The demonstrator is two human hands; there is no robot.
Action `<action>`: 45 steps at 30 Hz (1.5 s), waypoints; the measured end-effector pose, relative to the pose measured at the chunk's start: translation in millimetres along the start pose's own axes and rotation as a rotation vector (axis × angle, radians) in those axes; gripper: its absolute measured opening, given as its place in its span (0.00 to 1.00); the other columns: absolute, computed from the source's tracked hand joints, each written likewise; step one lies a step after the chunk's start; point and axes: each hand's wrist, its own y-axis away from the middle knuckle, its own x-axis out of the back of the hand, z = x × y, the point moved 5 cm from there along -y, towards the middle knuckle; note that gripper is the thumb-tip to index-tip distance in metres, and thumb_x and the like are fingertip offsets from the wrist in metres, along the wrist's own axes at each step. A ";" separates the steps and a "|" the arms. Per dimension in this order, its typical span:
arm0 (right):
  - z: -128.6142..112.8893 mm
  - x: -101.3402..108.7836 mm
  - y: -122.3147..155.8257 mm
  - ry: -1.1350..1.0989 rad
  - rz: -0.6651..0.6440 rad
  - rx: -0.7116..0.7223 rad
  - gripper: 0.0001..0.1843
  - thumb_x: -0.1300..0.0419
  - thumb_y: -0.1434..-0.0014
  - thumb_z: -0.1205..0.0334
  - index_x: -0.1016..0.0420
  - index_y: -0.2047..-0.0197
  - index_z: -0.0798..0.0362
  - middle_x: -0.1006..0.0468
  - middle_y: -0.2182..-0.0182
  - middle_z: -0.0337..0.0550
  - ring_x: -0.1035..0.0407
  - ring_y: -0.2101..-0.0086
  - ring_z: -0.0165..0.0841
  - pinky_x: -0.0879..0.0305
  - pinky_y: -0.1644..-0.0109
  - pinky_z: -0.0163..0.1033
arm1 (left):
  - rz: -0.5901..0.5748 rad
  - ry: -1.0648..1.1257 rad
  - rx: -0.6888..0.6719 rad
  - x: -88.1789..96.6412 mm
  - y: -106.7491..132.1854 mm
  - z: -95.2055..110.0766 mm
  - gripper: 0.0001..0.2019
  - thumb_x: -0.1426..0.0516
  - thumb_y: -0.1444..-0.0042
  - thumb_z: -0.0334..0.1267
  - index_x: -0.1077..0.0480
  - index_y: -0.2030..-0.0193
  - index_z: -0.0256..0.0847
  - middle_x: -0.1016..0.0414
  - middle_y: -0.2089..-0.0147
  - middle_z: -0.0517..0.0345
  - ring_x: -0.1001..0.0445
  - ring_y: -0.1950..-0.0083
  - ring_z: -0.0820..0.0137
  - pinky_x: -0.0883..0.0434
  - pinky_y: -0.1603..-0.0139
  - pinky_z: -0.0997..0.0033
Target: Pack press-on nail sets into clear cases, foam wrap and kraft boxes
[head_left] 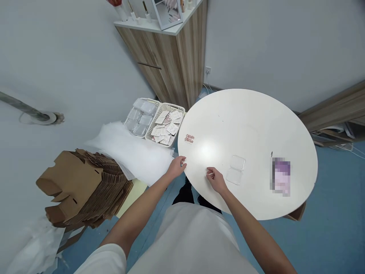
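Observation:
My left hand is at the near left edge of the round white table, its thumb and forefinger apart and nothing visible between them. Over the tabletop, my right hand has loosely bent fingers, slightly apart, with no object showing in them. Just right of it lies a clear plastic case, unfolded flat into two halves. Beyond my left hand, a small set of reddish-brown press-on nails rests near the table's left edge.
A basket of printed cards and a basket of clear cases stand left of the table. White foam sheets and stacked cardboard boxes lie nearer. A blurred purple-pink item is on the table's right. Behind stands a wooden cabinet.

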 end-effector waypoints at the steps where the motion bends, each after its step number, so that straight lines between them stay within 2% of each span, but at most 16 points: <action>1: -6.4 -2.1 -10.0 0.032 -0.002 0.018 0.19 0.49 0.51 0.59 0.35 0.54 0.49 0.29 0.63 0.40 0.36 0.71 0.29 0.37 0.63 0.39 | -0.001 -0.056 -0.025 10.2 -9.4 2.5 0.16 0.47 0.51 0.35 0.36 0.54 0.38 0.32 0.57 0.52 0.32 0.61 0.68 0.34 0.58 0.68; 5: -30.0 -10.1 -52.7 0.176 0.047 0.067 0.22 0.48 0.52 0.63 0.38 0.51 0.50 0.32 0.60 0.42 0.36 0.65 0.31 0.38 0.58 0.40 | -0.023 -0.234 -0.100 42.8 -54.3 11.8 0.18 0.47 0.51 0.33 0.38 0.51 0.37 0.33 0.56 0.51 0.32 0.58 0.65 0.35 0.56 0.66; 8: -42.9 -18.7 -83.6 0.238 0.089 0.069 0.23 0.48 0.52 0.63 0.39 0.50 0.50 0.35 0.56 0.44 0.37 0.60 0.34 0.39 0.55 0.41 | -0.064 -0.305 -0.108 53.7 -89.2 13.2 0.21 0.46 0.53 0.28 0.40 0.50 0.37 0.36 0.54 0.49 0.33 0.55 0.63 0.37 0.54 0.66; 13: -58.7 -35.3 -125.3 0.305 0.167 0.050 0.27 0.45 0.53 0.62 0.42 0.48 0.50 0.39 0.54 0.46 0.42 0.54 0.39 0.43 0.51 0.45 | -0.173 -0.404 -0.125 50.6 -132.1 10.2 0.24 0.44 0.55 0.28 0.43 0.48 0.38 0.37 0.53 0.47 0.36 0.51 0.60 0.38 0.55 0.68; 18: -69.4 -46.5 -153.5 0.348 0.246 0.041 0.32 0.44 0.53 0.61 0.47 0.44 0.48 0.40 0.55 0.47 0.44 0.53 0.41 0.43 0.51 0.46 | -0.242 -0.431 -0.123 41.1 -151.7 6.5 0.29 0.44 0.55 0.29 0.48 0.44 0.40 0.37 0.54 0.48 0.34 0.53 0.61 0.38 0.58 0.70; 25: -68.6 -51.1 -166.4 0.470 0.292 -0.022 0.32 0.42 0.54 0.64 0.45 0.45 0.47 0.39 0.58 0.47 0.41 0.57 0.41 0.42 0.57 0.44 | -0.292 -0.329 -0.143 28.4 -157.1 0.4 0.30 0.44 0.56 0.26 0.47 0.45 0.41 0.39 0.55 0.49 0.32 0.58 0.62 0.38 0.60 0.70; 29: -68.6 -49.4 -165.1 0.453 0.301 -0.038 0.30 0.42 0.55 0.63 0.43 0.47 0.47 0.39 0.57 0.46 0.41 0.56 0.40 0.41 0.58 0.43 | -0.292 -0.288 -0.158 25.9 -153.3 -0.3 0.26 0.46 0.54 0.24 0.45 0.47 0.41 0.39 0.55 0.50 0.32 0.59 0.64 0.38 0.62 0.71; 33: -70.6 -49.2 -160.2 0.409 0.299 0.003 0.29 0.44 0.53 0.63 0.44 0.46 0.47 0.37 0.56 0.45 0.41 0.56 0.39 0.41 0.56 0.44 | -0.269 -0.286 -0.181 26.2 -147.3 1.0 0.26 0.48 0.52 0.24 0.48 0.47 0.42 0.40 0.53 0.50 0.32 0.58 0.65 0.37 0.62 0.72; 36: -70.8 -51.3 -153.1 0.379 0.282 0.055 0.30 0.46 0.51 0.64 0.48 0.44 0.49 0.35 0.56 0.45 0.39 0.57 0.38 0.41 0.55 0.45 | -0.256 -0.283 -0.212 25.8 -141.5 1.5 0.25 0.50 0.50 0.25 0.50 0.45 0.42 0.40 0.53 0.49 0.33 0.57 0.65 0.37 0.61 0.71; 40: -69.0 -50.5 -138.0 0.327 0.265 0.106 0.33 0.47 0.50 0.65 0.53 0.41 0.50 0.35 0.56 0.46 0.38 0.59 0.37 0.39 0.55 0.44 | -0.214 -0.232 -0.317 25.3 -132.2 5.1 0.26 0.49 0.51 0.26 0.51 0.44 0.41 0.40 0.51 0.49 0.36 0.51 0.62 0.37 0.56 0.68; 45: -63.3 -36.6 -108.1 0.335 0.286 0.108 0.36 0.49 0.49 0.66 0.58 0.39 0.48 0.38 0.55 0.47 0.39 0.56 0.38 0.37 0.56 0.44 | -0.294 -0.112 -0.411 14.5 -114.0 16.1 0.30 0.47 0.52 0.28 0.52 0.42 0.42 0.41 0.49 0.50 0.37 0.51 0.63 0.36 0.53 0.65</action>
